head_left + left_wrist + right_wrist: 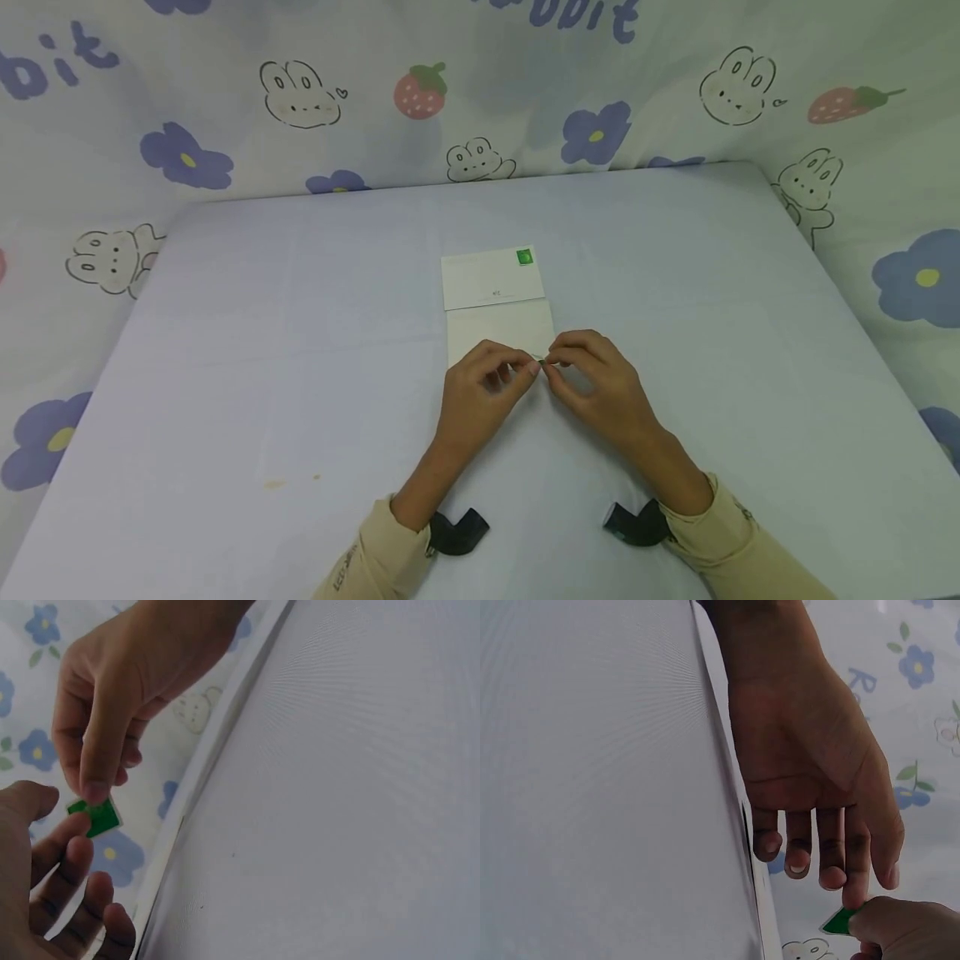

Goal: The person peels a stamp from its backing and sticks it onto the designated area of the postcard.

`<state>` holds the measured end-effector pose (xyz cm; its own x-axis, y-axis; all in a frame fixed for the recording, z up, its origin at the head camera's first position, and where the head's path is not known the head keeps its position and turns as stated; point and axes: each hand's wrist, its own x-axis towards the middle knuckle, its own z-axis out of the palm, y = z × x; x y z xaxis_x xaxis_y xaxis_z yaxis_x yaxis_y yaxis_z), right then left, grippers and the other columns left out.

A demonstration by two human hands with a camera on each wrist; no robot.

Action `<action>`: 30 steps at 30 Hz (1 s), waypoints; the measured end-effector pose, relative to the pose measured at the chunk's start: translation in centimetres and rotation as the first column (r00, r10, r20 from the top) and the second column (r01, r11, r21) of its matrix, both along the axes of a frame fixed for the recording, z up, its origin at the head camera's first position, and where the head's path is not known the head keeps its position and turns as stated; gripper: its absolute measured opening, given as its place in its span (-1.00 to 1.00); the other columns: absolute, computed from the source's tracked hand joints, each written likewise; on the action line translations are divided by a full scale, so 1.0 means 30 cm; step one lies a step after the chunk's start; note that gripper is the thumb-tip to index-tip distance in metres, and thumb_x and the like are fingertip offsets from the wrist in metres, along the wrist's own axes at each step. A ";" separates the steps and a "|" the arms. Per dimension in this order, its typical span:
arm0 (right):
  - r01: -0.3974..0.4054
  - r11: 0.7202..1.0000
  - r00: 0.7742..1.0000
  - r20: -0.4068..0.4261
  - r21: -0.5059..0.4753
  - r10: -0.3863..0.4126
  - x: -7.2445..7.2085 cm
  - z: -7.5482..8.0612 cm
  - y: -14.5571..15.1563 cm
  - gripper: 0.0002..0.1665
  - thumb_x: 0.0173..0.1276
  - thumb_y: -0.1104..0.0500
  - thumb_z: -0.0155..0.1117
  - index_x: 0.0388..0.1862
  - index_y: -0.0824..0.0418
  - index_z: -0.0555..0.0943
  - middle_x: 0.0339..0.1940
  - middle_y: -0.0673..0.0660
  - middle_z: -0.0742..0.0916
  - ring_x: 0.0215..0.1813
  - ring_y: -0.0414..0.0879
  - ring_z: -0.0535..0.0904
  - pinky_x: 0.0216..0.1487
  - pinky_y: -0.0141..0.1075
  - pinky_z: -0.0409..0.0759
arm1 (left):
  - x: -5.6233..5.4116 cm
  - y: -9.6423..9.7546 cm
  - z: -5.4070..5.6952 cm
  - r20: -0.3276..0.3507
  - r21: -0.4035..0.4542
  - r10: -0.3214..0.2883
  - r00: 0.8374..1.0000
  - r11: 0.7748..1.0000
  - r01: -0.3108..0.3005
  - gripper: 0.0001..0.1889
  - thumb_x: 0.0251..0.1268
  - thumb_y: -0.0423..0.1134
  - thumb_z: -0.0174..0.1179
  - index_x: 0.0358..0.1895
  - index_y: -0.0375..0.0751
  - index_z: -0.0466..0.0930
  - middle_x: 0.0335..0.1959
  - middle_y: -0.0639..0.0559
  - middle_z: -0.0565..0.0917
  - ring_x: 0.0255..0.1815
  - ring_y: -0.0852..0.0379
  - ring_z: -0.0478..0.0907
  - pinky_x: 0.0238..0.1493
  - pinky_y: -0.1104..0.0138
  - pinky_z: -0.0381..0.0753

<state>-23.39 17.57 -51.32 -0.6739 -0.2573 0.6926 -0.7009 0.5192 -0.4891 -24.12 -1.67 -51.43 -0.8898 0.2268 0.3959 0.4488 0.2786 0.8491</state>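
A small green stamp with a pale border [105, 816] is between my hands, over the near end of white paper [498, 323]. My right hand [603, 387] pinches this stamp between thumb and forefinger. The left hand [483, 392] has its fingers extended, with the forefinger's tip at the stamp and the thumb apart from it in the left wrist view. On the paper's farther panel [487, 279], another green stamp [524, 257] sits at the top right corner. A line divides this panel from the nearer one; whether they are separate sheets I cannot tell.
A white cloth covers the table [262, 333]. Behind it hangs a curtain [510, 92] printed with rabbits, flowers and strawberries. Black wrist-worn pieces stick out from the left sleeve [459, 533] and the right sleeve [636, 525]. Small yellowish stains [274, 484] mark the cloth at lower left.
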 end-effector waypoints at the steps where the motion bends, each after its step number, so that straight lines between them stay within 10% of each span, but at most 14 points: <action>1: 0.001 1.000 1.000 -0.006 0.005 -0.001 -0.001 0.001 -0.001 -0.78 0.07 0.48 0.47 -0.29 0.34 0.69 -0.14 0.16 0.66 -0.20 -0.05 0.59 -0.07 -0.42 0.52 | 0.000 0.000 0.000 0.009 0.001 0.002 1.000 1.000 -0.002 -0.87 0.33 -0.11 0.36 -0.24 -0.07 0.77 -0.31 0.21 0.63 -0.36 0.23 0.51 -0.37 0.30 0.57; 19: 0.013 0.992 0.995 -0.096 0.122 -0.001 0.004 0.020 -0.005 -0.79 0.08 0.46 0.48 -0.27 0.38 0.70 -0.15 0.18 0.69 -0.20 0.04 0.59 -0.22 -0.20 0.57 | 0.006 0.002 0.009 0.266 0.088 -0.027 0.964 0.996 0.004 -0.88 0.37 -0.08 0.32 -0.18 0.01 0.76 -0.23 0.24 0.67 -0.18 0.23 0.60 -0.17 0.29 0.62; 30: -0.043 0.998 0.998 -0.037 0.048 0.045 0.007 0.011 -0.011 -0.86 0.30 0.30 0.41 -0.21 0.36 0.69 -0.09 0.17 0.66 -0.15 -0.02 0.59 -0.13 -0.28 0.57 | 0.000 0.003 0.004 0.157 0.128 -0.012 0.988 0.992 -0.008 -0.97 0.30 -0.29 0.37 -0.26 -0.07 0.76 -0.28 0.19 0.64 -0.28 0.15 0.55 -0.27 0.34 0.55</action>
